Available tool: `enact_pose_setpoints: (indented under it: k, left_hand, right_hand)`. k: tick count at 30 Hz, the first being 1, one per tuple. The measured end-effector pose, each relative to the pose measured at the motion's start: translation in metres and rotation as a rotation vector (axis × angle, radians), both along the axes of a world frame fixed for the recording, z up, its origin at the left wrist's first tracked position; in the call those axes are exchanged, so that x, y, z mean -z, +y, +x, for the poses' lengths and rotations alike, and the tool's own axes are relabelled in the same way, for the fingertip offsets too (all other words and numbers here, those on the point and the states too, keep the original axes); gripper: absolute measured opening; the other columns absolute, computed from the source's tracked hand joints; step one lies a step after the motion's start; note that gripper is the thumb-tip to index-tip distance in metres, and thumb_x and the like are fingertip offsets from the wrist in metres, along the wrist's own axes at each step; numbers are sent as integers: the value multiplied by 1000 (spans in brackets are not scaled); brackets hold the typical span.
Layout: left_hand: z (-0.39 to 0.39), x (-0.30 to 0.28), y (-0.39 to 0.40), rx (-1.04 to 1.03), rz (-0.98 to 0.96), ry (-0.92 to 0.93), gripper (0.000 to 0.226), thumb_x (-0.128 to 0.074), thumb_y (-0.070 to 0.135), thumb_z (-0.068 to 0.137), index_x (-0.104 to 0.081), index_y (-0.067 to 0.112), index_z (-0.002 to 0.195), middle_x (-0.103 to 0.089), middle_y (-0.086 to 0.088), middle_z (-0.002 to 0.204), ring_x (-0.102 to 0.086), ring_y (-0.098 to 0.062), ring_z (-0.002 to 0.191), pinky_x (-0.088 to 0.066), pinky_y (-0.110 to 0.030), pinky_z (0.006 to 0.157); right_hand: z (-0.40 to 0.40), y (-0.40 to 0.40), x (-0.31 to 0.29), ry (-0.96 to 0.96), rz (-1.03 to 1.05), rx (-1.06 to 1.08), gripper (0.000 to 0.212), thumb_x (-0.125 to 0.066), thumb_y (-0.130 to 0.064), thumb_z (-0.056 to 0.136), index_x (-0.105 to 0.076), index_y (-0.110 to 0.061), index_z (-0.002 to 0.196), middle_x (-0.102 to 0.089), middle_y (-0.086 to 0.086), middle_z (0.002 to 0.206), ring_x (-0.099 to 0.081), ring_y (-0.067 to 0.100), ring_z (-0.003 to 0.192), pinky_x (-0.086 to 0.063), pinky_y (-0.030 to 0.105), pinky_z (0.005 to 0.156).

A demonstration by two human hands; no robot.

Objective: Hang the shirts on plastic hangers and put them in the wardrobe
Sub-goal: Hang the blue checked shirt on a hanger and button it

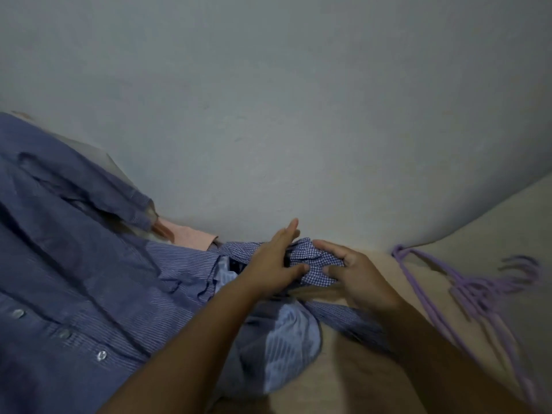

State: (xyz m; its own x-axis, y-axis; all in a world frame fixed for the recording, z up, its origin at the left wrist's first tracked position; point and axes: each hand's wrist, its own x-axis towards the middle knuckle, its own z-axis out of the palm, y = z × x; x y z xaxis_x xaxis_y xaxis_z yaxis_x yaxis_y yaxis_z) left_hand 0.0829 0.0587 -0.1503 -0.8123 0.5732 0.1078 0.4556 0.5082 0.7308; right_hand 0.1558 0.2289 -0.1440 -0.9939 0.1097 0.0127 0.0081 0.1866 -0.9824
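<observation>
Far left: plain blue button-up shirt [59, 264] spread flat on the bed [493, 216], pearly buttons down the placket. Behind its cuff, a peach cloth [191, 237] against the grey wall [268, 100].

Next over: finely striped blue shirt [179, 264], crumpled, pale lining showing near my forearm.

Centre: my left hand [274, 261] has straight fingers pressed along a bunched checked shirt [310, 258], thumb underneath. It steadies more than it grips. My right hand [355, 267] pinches the same bunch, thumb and fingers curled into the cloth.

Handling guess: thin woven cotton, light, limp, no stiffness apart from collar and placket. It won't slip, but it will sag and twist. Best hold is the collar or shoulder seams so it opens out. Right now I can't tell which part I've got.

Right: purple plastic hangers [478, 291], thin, stacked loosely on the beige sheet, hooks pointing right, well apart from my hands. Blurred, so count unclear.

Wardrobe isn't in view.
</observation>
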Motion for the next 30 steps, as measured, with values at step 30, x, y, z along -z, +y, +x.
enact_pose_setpoints:
  k: [30]
  left_hand:
    - [92, -65, -9, -59, -57, -32, 61, -73, 28, 83, -49, 19, 138, -66, 5, 101, -60, -2, 81, -44, -15, 67]
  right_hand:
    - [107, 48, -32, -144, 227, 390, 41, -35, 6, 92, -69, -13, 106, -66, 17, 93, -59, 46, 81, -36, 30, 62]
